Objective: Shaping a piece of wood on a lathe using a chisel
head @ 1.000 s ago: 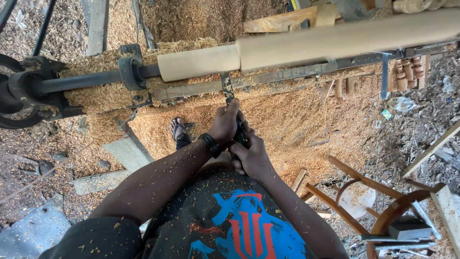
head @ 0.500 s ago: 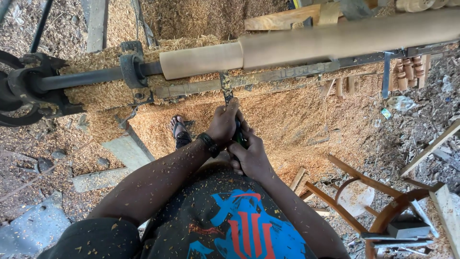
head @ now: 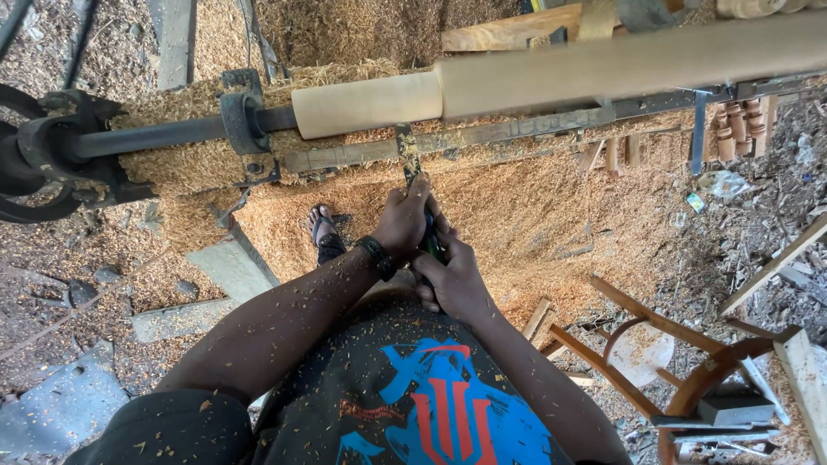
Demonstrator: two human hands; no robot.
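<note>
Now chisel (head: 412, 176) gripped between both hands (head: 426, 245).

You're working in soft, even daylight with no hard glare anywhere; the sawdust pile (head: 517, 224) below the lathe is the brightest patch, warm and well exposed. Shadows are mild: a dim band lies under the wooden cylinder (head: 551, 77), and the black wheel (head: 34, 164) at the left edge loses its detail in darkness. Your left hand (head: 403, 220) and right hand (head: 452, 280) look sharp. The long cylinder shows smooth blur on its surface, and straight lines bow slightly near the frame's edges.
</note>
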